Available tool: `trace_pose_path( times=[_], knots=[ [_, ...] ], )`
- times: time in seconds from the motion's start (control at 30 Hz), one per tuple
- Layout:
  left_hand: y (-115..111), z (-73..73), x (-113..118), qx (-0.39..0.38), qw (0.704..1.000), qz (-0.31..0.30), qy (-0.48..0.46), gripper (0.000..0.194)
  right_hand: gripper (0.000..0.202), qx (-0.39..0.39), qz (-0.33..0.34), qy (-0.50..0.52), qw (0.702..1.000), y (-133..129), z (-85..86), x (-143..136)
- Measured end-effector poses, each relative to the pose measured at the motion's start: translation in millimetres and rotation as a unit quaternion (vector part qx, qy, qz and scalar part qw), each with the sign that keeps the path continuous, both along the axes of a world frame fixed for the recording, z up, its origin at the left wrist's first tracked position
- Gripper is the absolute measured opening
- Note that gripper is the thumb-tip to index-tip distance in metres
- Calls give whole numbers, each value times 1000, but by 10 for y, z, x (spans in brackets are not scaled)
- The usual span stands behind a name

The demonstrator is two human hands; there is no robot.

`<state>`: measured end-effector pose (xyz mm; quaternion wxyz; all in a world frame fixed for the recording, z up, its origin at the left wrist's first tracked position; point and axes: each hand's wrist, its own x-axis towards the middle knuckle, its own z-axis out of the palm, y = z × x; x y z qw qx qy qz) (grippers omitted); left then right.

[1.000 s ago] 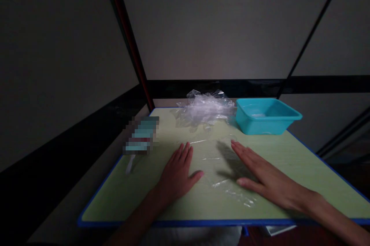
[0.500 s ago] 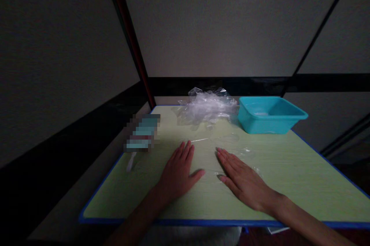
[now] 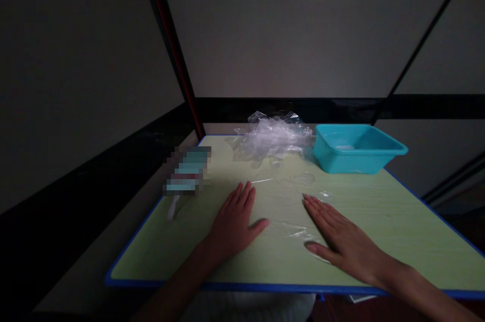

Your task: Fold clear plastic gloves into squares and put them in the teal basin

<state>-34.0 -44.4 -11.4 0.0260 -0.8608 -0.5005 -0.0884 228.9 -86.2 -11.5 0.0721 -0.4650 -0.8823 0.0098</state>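
A thin clear plastic bag [image 3: 284, 213] lies flat on the pale green table, its outline hard to make out apart from shiny creases. My left hand [image 3: 237, 221] rests palm down on its left part, fingers stretched out and thumb apart. Farther right, my right hand [image 3: 337, 236] lies flat on the plastic's right part, its thumb spread from the fingers. Small wrinkles shine in the plastic between the two hands and just beyond the right fingertips. Neither hand grips anything.
Behind the hands lies a heap of crumpled clear plastic bags [image 3: 275, 138]. A turquoise plastic basin [image 3: 358, 153] stands at the back right with something pale inside. At the left edge is a blurred-out flat item [image 3: 187, 173] beside a whitish strip [image 3: 173, 207]. Blue edging [image 3: 265, 288] borders the table.
My right hand has slid to the right and slightly toward me across the plastic, widening the gap between the hands. My left hand has stayed in place.
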Motion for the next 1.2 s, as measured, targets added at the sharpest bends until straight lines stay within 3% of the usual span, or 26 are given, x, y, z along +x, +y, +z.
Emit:
trace_pose_path(
  times=[1.2],
  knots=[
    [7, 32, -25, -22, 1000, -11, 11, 74, 93, -48, 34, 13, 998, 16, 37, 115]
  ],
)
